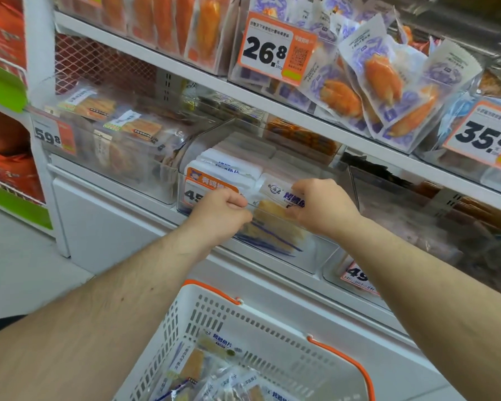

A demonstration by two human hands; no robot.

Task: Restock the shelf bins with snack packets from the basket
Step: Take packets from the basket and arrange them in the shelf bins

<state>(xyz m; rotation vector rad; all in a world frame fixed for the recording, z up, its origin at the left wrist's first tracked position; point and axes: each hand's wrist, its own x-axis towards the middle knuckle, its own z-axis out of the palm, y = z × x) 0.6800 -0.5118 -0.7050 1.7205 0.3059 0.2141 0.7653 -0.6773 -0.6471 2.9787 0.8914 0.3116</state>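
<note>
both hands are up at the clear bin (272, 256) in the middle of the lower shelf, working one snack packet (275, 209) into its front row. the left hand (223, 211) has its grip curled tight on the packet's left edge, thumb on top, and the right hand (318, 205) pinches the upper right corner, fingers folded over the printed header. holding both sides this way looks meant to keep the floppy film flat and square so it slides down behind the bin's front wall instead of buckling. the packet stands nearly upright, leaning slightly back, its long axis running from about 12 o'clock down to 6 o'clock, header with the blue lettering at the top, printed face toward the camera, the yellow fish slices showing through the bin's wall below. it sits just in front of the white packets (229, 166) already filed in the bin, at 1 o'clock from the orange price tag (203, 186), which the left hand partly covers. the white basket (243, 328) with orange handles waits at 6 o'clock, directly under the arms, with more of the same packets (211, 369) heaped loose in it, so restocking seems well short of finished.
</note>
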